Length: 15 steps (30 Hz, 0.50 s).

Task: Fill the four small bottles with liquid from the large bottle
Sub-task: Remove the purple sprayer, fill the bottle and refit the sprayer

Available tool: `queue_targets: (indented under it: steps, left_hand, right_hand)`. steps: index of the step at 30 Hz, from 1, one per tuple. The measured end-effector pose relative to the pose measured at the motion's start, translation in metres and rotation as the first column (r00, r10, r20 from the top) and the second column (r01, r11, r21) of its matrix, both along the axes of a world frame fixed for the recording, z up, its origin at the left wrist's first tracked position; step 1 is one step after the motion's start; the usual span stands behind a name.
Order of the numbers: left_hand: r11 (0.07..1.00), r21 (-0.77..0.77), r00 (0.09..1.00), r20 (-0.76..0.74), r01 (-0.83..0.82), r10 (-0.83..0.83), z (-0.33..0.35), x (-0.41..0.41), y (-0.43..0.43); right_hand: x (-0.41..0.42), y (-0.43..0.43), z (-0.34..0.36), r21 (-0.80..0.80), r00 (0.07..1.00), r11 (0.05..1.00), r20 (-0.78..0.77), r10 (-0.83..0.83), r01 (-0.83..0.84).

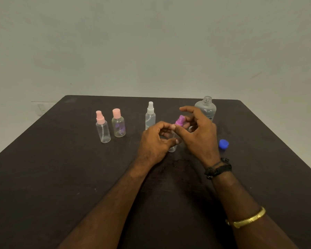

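The large bottle [206, 110] is seen standing uncapped, with its blue cap [223, 144] laid near it, in front and to the right. In front of it to the left, a small clear bottle [172, 149] is gripped round its body by the left hand [154, 142], and its purple spray top [179, 121] is pinched by the right hand [199, 133]; the top is judged to be coming off for filling. Further left of the large bottle, a white-topped bottle [150, 115], a pink-capped bottle [118, 123] and a pink-sprayer bottle [102, 127] are left closed, and no filling can be confirmed.
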<state>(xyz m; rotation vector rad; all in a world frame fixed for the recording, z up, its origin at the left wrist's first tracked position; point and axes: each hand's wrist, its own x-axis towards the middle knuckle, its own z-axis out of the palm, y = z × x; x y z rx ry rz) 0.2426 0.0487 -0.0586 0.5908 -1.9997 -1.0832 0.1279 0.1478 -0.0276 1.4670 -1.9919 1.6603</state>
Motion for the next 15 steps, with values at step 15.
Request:
queue_targets:
  steps: [15]
  left_hand:
    - [0.999, 0.042, 1.0, -0.01, 0.001, 0.0, -0.001, 0.001, -0.003]
  right_hand:
    - [-0.007, 0.007, 0.016, -0.25, 0.996, 0.967, 0.088, -0.028, 0.049]
